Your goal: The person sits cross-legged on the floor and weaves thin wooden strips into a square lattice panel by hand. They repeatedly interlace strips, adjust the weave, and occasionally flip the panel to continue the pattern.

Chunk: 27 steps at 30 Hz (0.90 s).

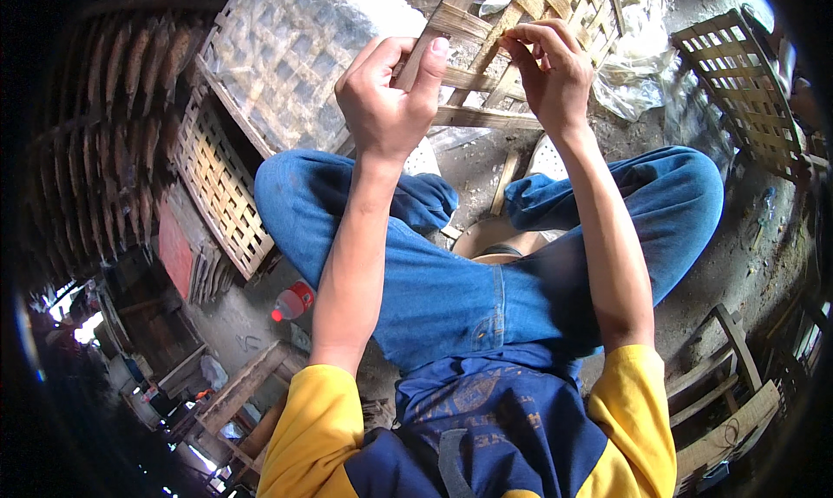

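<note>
Navy-blue shirt with yellow sleeves (pixel 503 411), worn by the seated person, lies nearest the camera. Beyond it, blue denim trousers (pixel 451 298) cover two legs bent outward, knees apart. Item under handling: a tan, open-lattice woven piece of flat wood-like strips (pixel 462 22), located at the upper centre, beyond the feet and partly cut off by the upper edge.

Left hand (pixel 386 95): grip closed around the piece's near-left edge strip, thumb uppermost. Right hand (pixel 555 73): grip narrow, thumb and fingertips pinched together at the lattice; whether a strip sits between them cannot be told.

Left of the piece stands a pale yellow woven lattice basket (pixel 224 186), with a greyish-white, plastic-covered woven surface (pixel 304 51) above it. Crumpled clear plastic sheeting (pixel 638 68) lies to the right of the piece; farther right stands a tan lattice basket with square openings (pixel 737 90). A clear plastic bottle with red cap and label (pixel 295 300) lies on the grey floor (pixel 226 324), beside the left leg.
</note>
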Each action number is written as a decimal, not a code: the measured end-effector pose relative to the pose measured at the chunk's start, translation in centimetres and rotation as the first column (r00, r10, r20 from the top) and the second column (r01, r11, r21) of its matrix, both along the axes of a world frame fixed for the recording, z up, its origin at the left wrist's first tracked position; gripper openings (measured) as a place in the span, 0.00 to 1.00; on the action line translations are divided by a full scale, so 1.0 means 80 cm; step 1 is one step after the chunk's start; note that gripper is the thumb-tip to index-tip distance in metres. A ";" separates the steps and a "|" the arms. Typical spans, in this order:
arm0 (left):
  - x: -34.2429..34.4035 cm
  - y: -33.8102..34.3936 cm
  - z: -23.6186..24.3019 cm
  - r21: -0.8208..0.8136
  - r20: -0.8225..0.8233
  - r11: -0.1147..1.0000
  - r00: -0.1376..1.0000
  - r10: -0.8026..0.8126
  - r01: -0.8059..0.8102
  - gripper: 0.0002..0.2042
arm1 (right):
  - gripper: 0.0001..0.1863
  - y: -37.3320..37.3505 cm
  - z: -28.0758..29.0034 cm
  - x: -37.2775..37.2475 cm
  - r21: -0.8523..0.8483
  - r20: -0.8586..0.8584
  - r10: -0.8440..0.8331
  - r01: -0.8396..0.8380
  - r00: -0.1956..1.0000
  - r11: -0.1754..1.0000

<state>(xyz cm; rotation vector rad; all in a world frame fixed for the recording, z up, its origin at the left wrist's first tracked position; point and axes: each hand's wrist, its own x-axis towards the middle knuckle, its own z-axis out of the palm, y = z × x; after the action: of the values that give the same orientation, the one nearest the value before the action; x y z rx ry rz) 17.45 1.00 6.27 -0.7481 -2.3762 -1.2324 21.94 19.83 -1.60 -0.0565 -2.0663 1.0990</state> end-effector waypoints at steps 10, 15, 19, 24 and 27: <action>-0.001 -0.004 0.000 0.043 -0.010 0.998 0.999 -0.052 0.053 0.16 | 0.07 -0.006 -0.005 0.000 -0.010 -0.009 0.045 -0.045 0.999 0.999; -0.004 -0.006 0.000 0.049 0.095 0.999 0.995 -0.029 0.024 0.20 | 0.09 -0.005 -0.003 -0.001 0.003 0.086 0.081 -0.082 0.993 0.997; -0.009 -0.003 -0.002 0.084 0.100 0.996 0.995 -0.023 0.014 0.23 | 0.07 0.045 -0.021 -0.006 -0.265 0.043 -0.013 0.024 0.999 0.964; -0.013 -0.009 -0.006 0.069 0.083 0.997 0.996 0.023 -0.029 0.23 | 0.13 0.088 0.005 0.009 -0.592 -0.025 -0.121 0.083 0.992 0.802; -0.017 -0.011 -0.010 0.049 0.097 0.997 0.994 0.057 -0.062 0.23 | 0.15 0.098 0.006 0.012 -0.616 0.027 -0.199 0.173 0.980 0.769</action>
<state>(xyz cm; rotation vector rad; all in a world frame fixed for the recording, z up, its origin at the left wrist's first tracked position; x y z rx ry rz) 16.06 0.13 5.49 -0.6100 -2.4141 -1.3272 22.88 27.64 -1.11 -0.5504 -1.5390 1.5875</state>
